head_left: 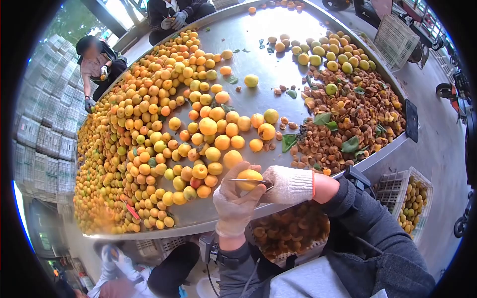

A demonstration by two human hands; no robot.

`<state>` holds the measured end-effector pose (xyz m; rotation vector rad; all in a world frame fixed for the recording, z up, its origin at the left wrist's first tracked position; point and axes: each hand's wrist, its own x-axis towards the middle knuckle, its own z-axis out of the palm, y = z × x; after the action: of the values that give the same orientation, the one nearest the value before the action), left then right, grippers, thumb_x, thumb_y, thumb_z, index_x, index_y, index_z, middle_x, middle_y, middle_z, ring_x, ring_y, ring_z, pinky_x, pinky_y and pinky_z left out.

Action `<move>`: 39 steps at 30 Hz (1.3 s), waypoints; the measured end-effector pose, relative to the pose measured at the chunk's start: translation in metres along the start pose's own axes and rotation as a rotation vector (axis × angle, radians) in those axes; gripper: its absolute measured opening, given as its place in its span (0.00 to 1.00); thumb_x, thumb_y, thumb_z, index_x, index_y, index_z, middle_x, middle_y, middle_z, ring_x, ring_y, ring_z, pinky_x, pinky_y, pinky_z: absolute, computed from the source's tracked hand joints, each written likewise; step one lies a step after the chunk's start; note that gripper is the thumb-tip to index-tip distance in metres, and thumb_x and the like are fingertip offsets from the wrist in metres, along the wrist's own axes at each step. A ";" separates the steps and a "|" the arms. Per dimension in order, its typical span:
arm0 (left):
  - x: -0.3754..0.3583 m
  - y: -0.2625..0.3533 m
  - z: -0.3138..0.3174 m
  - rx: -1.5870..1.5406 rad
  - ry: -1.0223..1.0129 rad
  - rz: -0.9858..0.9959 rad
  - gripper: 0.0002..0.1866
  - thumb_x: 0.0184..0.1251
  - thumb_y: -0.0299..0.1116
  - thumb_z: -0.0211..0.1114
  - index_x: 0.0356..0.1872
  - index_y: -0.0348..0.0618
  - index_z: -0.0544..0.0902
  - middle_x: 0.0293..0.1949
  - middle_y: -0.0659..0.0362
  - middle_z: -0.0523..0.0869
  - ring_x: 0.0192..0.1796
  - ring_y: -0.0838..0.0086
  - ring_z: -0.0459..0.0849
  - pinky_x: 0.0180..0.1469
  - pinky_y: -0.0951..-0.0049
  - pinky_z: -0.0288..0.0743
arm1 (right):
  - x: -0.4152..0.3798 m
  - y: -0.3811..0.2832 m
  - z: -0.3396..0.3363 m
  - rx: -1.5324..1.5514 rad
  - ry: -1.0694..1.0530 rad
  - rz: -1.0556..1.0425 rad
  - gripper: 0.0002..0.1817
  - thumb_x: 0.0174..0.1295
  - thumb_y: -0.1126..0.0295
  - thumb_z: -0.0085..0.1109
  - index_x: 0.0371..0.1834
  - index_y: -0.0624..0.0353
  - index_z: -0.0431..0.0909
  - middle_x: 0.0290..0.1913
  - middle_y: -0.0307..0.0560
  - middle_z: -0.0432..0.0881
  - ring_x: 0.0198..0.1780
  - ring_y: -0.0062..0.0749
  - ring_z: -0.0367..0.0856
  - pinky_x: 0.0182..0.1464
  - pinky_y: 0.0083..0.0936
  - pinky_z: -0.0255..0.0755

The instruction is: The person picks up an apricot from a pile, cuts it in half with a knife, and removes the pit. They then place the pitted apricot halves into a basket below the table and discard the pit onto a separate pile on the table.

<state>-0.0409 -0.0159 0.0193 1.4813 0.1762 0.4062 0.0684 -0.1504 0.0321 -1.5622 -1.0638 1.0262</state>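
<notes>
A yellow-orange apricot (250,179) is held in my gloved left hand (233,201) over the front edge of the metal table (246,47). My right hand (289,185), in a white knit glove with an orange cuff edge, is closed on a knife (258,182) whose thin blade lies across the apricot. Loose apricots (208,126) are spread just beyond my hands and to the left. Behind my right hand lies a heap of brown pits (323,136) with some green leaves.
A crate (392,191) of apricots stands on the floor at the right, and halved fruit (290,231) lies in a container below the table edge. Co-workers sit at the far side (102,64), at the top (174,17) and at the lower left (117,278). A phone (411,120) is at the table's right edge.
</notes>
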 end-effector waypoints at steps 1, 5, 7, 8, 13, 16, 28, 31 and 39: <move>0.001 -0.002 -0.002 0.001 -0.019 0.001 0.30 0.53 0.22 0.75 0.59 0.33 0.74 0.50 0.52 0.83 0.50 0.74 0.81 0.55 0.75 0.76 | 0.000 0.000 0.001 0.000 0.003 -0.002 0.07 0.59 0.70 0.59 0.33 0.61 0.84 0.29 0.55 0.83 0.30 0.41 0.81 0.39 0.32 0.74; 0.005 -0.018 0.003 -0.112 0.123 -0.158 0.31 0.51 0.22 0.77 0.59 0.33 0.76 0.50 0.59 0.79 0.52 0.76 0.79 0.56 0.76 0.74 | 0.002 0.009 0.016 -0.237 0.258 0.106 0.08 0.58 0.68 0.57 0.36 0.59 0.83 0.30 0.57 0.83 0.32 0.51 0.82 0.38 0.39 0.75; 0.006 -0.026 0.004 -0.105 0.139 -0.093 0.30 0.52 0.20 0.75 0.59 0.34 0.75 0.49 0.59 0.80 0.50 0.74 0.80 0.53 0.76 0.76 | 0.000 0.004 0.020 -0.363 0.410 0.111 0.11 0.58 0.67 0.56 0.41 0.56 0.82 0.33 0.58 0.83 0.37 0.58 0.82 0.39 0.43 0.76; 0.008 -0.026 0.007 -0.099 0.160 -0.031 0.29 0.54 0.19 0.73 0.60 0.35 0.75 0.48 0.58 0.81 0.47 0.73 0.81 0.50 0.75 0.77 | 0.000 0.003 0.020 -0.362 0.412 0.113 0.11 0.58 0.67 0.56 0.41 0.56 0.82 0.33 0.58 0.83 0.37 0.58 0.82 0.39 0.43 0.76; 0.007 -0.016 0.013 -0.017 0.201 -0.009 0.29 0.54 0.18 0.73 0.60 0.34 0.75 0.47 0.58 0.81 0.47 0.74 0.81 0.49 0.76 0.77 | 0.000 -0.002 0.019 -0.553 0.533 0.121 0.08 0.54 0.72 0.57 0.35 0.59 0.82 0.30 0.58 0.82 0.33 0.56 0.81 0.36 0.40 0.75; 0.005 -0.007 0.006 0.055 0.114 -0.055 0.31 0.52 0.18 0.73 0.60 0.32 0.75 0.49 0.59 0.80 0.49 0.74 0.80 0.52 0.76 0.75 | 0.002 0.009 0.001 -0.227 0.155 0.176 0.08 0.55 0.71 0.58 0.34 0.59 0.85 0.32 0.59 0.83 0.32 0.51 0.82 0.37 0.37 0.75; 0.008 -0.004 0.012 0.454 0.100 0.020 0.26 0.60 0.17 0.65 0.62 0.30 0.74 0.52 0.53 0.82 0.48 0.73 0.82 0.51 0.78 0.76 | -0.012 -0.013 -0.006 -0.168 0.484 -0.081 0.26 0.53 0.71 0.72 0.57 0.58 0.77 0.49 0.41 0.81 0.46 0.28 0.80 0.52 0.27 0.77; 0.006 -0.001 0.014 0.122 0.123 -0.161 0.24 0.63 0.22 0.64 0.61 0.31 0.74 0.50 0.52 0.82 0.44 0.74 0.83 0.48 0.78 0.77 | -0.007 0.002 -0.014 0.201 0.536 0.008 0.17 0.57 0.69 0.68 0.50 0.58 0.82 0.39 0.39 0.83 0.34 0.21 0.80 0.38 0.20 0.76; 0.007 -0.006 -0.006 -0.599 0.272 -0.335 0.29 0.73 0.46 0.57 0.65 0.34 0.69 0.43 0.50 0.83 0.34 0.78 0.80 0.36 0.82 0.76 | -0.028 0.011 -0.030 0.057 -0.036 -0.229 0.14 0.59 0.69 0.65 0.47 0.59 0.83 0.27 0.34 0.81 0.20 0.12 0.72 0.20 0.14 0.66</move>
<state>-0.0356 -0.0075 0.0142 0.7853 0.4690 0.3466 0.0916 -0.1864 0.0303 -1.3462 -1.1972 0.9218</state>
